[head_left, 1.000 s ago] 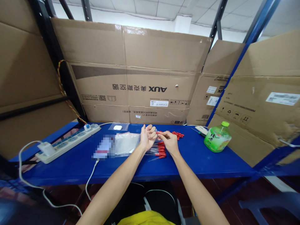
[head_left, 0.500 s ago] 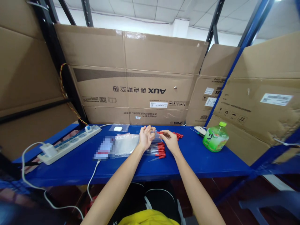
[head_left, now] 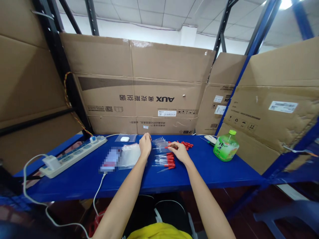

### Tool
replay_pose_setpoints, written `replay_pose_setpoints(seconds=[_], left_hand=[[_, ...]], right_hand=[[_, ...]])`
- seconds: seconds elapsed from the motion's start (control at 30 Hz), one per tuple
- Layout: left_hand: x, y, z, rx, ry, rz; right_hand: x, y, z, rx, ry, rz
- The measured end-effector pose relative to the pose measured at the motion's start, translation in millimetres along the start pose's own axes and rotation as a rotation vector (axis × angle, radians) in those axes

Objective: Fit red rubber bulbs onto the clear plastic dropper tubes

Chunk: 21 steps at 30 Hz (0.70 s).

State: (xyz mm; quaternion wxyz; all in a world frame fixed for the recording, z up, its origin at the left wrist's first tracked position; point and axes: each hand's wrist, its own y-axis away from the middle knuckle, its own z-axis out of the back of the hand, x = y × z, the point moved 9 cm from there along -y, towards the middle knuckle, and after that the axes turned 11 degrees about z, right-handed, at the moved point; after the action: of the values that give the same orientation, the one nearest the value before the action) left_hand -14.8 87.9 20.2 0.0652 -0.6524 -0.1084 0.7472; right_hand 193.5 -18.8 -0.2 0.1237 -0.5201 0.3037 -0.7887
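Red-ended tube (head_left: 166, 147) at the right fingertips, clear stem pointing left

On the left of the blue tabletop (head_left: 201, 172), a pixelated phone (head_left: 112, 159) lies beside clear plastic bags (head_left: 129, 155). The left hand (head_left: 145, 145) is at the bags' right side, fingers curled in; whether they hold anything, I cannot tell. Just right of it fan the loose clear tubes (head_left: 159, 142).

The red-ended tube lies between the hands, its long axis roughly side to side. Its red end is at the right thumb and forefinger, which look narrowed in a pinch on it. On the near side, a row of similar tubes (head_left: 170, 161) lies about parallel, red ends rightward. Beyond the right hand (head_left: 179, 152) is a heap of red pieces (head_left: 188, 145); a green bottle (head_left: 226, 147) stands well apart, farther right.

The left fingertips are hidden, the right hand may cover part of the red heap, and the thin stems run together, so the pinched tube's tip is hard to make out.
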Motion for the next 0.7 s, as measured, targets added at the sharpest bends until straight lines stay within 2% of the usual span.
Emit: replay_pose_setpoints(seconds=[0.07,0.13,0.23,0.33,0.43,0.6,0.7], left_hand=[[-7.6,1.5,-3.6,0.045,-0.263,-0.107],[-10.6,7.9,-21.5,0.212,-0.438,-0.212],[-7.6,26.5,-54.6,0.509,-0.577,-0.374],[2.0,38.5,-73.9,0.667,-0.642,-0.445],[9.7,39.5,-79.7,0.699,-0.686,-0.439],[10.2,37.3,-79.8,0.682,-0.739,-0.407],[8.7,36.2,-80.9,0.645,-0.794,-0.397]], right_hand=[[1.5,1.6,-4.4,0.082,0.062,0.011],[3.6,3.0,-6.7,0.140,0.118,0.034],[4.0,4.1,-6.8,0.187,0.200,0.066],[1.0,2.6,-3.5,0.183,0.286,0.081],[-3.3,-0.6,9.0,0.106,0.406,0.061],[-3.7,7.2,65.4,-0.292,0.764,-0.088],[-7.3,15.4,81.2,-0.377,0.853,-0.183]])
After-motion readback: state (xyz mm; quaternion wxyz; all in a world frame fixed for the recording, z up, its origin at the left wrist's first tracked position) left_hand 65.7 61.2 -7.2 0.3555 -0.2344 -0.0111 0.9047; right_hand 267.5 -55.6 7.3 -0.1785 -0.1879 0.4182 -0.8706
